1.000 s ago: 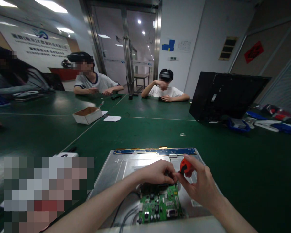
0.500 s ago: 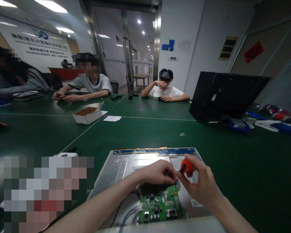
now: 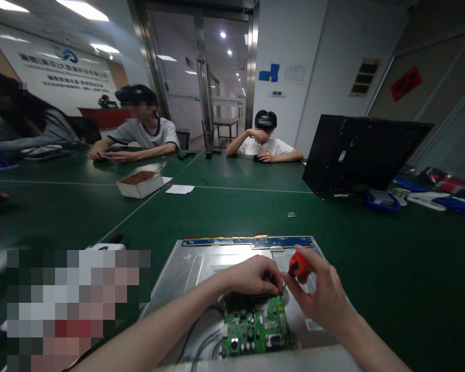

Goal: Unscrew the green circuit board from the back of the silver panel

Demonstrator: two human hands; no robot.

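My right hand is closed round the orange-and-black handle of a short screwdriver. Its thin shaft slants down and left to the upper right corner of a green circuit board. At that same corner my left hand has its fingers pinched together beside the shaft; whatever they may hold is hidden. The board lies on the silver metal back of a display panel. Along the panel's far edge runs a narrow blue circuit strip. Dark and grey cables lie left of the board.
A black monitor stands at the right on the green table, with blue-and-white items beside it. An open white box and papers lie farther off. Several people sit around the table, one at the back left.
The orange handle has turned slightly between my right fingers. My left hand stays in place, and the board and panel have not moved.
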